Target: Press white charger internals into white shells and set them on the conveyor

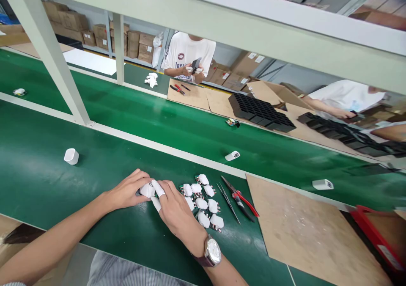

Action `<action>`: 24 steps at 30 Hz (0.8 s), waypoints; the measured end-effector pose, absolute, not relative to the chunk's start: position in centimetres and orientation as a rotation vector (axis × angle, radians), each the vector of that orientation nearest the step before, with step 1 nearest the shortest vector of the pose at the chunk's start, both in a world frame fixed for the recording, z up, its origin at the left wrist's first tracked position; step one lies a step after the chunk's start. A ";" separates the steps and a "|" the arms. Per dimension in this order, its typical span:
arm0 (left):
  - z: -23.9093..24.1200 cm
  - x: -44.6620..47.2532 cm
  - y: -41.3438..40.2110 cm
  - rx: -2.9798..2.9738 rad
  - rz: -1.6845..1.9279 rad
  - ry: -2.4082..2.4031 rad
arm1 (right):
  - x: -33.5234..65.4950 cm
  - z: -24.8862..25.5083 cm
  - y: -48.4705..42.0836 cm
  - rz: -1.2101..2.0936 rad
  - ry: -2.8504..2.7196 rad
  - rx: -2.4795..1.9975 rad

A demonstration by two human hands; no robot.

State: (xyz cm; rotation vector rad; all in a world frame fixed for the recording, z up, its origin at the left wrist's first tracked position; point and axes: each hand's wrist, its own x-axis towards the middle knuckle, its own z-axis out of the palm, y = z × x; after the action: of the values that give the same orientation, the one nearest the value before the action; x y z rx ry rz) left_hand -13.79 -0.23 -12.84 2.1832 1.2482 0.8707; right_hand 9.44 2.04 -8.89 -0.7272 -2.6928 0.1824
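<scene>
My left hand (132, 188) is closed around a small white piece (146, 190), with a grey part showing at its left end. White finger cots cover the tips of the thumb and a finger of my right hand (173, 203), which pinches the same piece from the right. My fingers hide much of it. Just right of my hands lie several small circuit boards (201, 203) topped with white pads. Tweezers (229, 203) and red-and-black long-nose pliers (240, 198) rest beside them. A white plastic housing (71, 156) stands to the left on the green bench.
A brown board (304, 226) and a red tray (377, 235) lie to the right. White housings (322, 184) sit on the green conveyor belt (152, 112). A slanted metal post (60, 61) rises at left. Across the belt, co-workers handle dark parts near black trays (260, 112).
</scene>
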 end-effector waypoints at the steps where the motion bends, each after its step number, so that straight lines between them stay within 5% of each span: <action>1: -12.8 -13.8 -0.2 2.180 0.861 1.246 | 9.4 -8.7 2.1 0.202 -2.681 -0.723; 24: -12.3 -14.5 -0.7 2.058 0.691 1.305 | 9.4 -10.8 2.9 0.683 -2.418 -0.858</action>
State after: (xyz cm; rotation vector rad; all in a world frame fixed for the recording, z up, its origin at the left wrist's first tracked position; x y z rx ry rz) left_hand -14.47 -0.68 -12.28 2.0581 1.3049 0.6912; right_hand 9.36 2.87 -10.85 -0.8579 -2.4182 0.6825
